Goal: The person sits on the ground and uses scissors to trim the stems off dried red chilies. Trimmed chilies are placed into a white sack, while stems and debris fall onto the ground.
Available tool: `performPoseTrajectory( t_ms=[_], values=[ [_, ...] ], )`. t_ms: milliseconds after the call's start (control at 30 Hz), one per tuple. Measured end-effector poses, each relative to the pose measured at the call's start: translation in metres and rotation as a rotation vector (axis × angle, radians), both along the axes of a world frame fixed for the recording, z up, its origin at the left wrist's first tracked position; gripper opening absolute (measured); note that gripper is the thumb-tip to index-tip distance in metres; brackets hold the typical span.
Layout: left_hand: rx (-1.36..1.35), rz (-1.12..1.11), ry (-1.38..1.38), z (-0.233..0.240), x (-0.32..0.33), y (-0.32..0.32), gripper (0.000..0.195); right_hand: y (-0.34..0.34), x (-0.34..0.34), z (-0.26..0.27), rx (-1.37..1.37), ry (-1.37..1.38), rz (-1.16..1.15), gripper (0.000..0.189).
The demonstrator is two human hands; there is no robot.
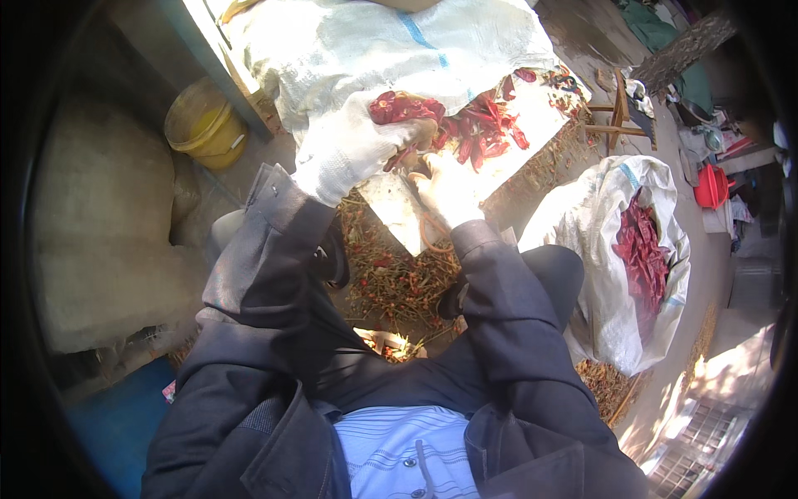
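Note:
My left hand [349, 146], in a white knit glove, holds a bunch of dried red chili peppers [405, 109] over a pale board [396, 209]. Close against it, my right hand [449, 187] has its fingers curled at the lower end of the bunch; glare washes out its detail. An orange loop [434, 234], like a tool handle, sticks out beneath the right hand, and the rest of it is hidden. Loose red chilies [483, 128] lie on the board beyond my hands. Behind them a large white woven sack [386, 50] spreads across the board.
At right stands an open white woven sack [580, 206] with dried chilies [642, 262] inside. Chili stems [399, 280] litter the ground between my feet. A yellow bucket [209, 128] is at left. A wooden-framed stool [617, 115] and a tree trunk [682, 53] stand at upper right.

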State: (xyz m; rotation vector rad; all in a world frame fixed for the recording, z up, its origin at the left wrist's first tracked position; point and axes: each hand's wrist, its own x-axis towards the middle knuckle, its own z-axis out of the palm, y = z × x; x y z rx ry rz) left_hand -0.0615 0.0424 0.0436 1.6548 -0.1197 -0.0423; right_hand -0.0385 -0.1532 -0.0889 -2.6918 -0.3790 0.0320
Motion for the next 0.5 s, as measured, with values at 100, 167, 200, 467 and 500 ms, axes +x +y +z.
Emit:
performPoseTrajectory(
  t_ms=[100,167,200,467,500],
  values=[
    [0.122,0.012,-0.086,-0.002,0.001,0.002,0.022,0.008,0.001,0.005,-0.057,0.051,-0.011,0.031],
    [0.174,0.033,-0.105,-0.004,0.001,0.001,0.023,0.01,0.001,0.007,-0.045,0.026,-0.002,0.033],
    [0.184,0.043,-0.104,-0.005,0.001,0.001,0.024,0.01,0.002,0.006,-0.048,0.044,-0.015,0.034],
    [0.203,0.095,-0.104,-0.003,-0.001,-0.007,0.026,-0.01,0.015,-0.013,0.087,0.088,-0.089,0.039],
    [0.249,0.106,-0.108,-0.002,-0.001,-0.008,0.026,-0.015,0.016,-0.016,0.179,0.129,-0.106,0.037]
  ],
)
